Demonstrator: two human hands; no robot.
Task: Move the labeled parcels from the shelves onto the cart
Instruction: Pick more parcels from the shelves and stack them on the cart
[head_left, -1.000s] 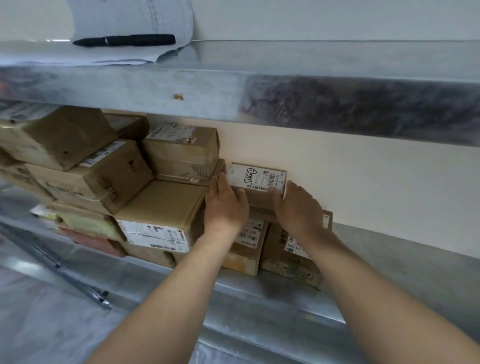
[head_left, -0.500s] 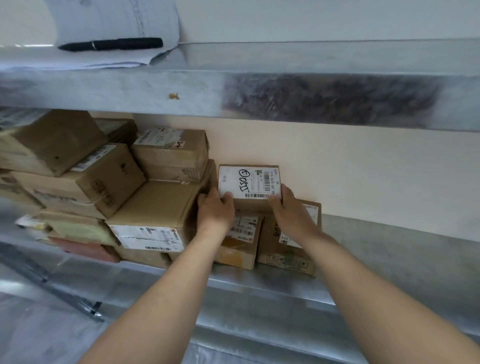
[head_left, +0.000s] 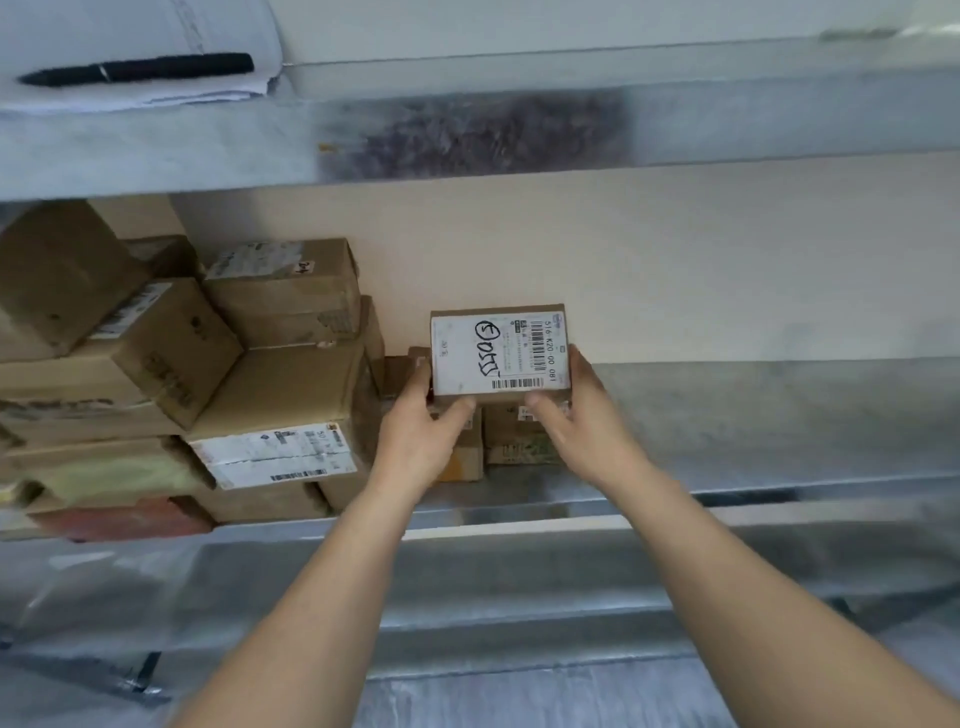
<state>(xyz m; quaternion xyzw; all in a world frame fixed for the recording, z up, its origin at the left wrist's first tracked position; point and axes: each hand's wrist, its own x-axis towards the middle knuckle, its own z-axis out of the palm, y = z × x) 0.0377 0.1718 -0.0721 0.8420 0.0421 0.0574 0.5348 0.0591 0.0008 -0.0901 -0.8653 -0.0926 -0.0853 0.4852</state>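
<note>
Head view: both grips, left hand (head_left: 422, 434) and right hand (head_left: 579, 423), curl round the labeled parcel (head_left: 498, 351); pickup underway, we judge. Next: withdraw past the nine-o'clock stack (head_left: 270, 395), cartward.

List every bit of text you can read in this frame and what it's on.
"516 K20 00 081": printed on the label of the held parcel.
Marker writing on that label: circled mark, then "0" and unclear digits.
Labels on the stacked boxes: too blurred.
Papers: unreadable.
</note>
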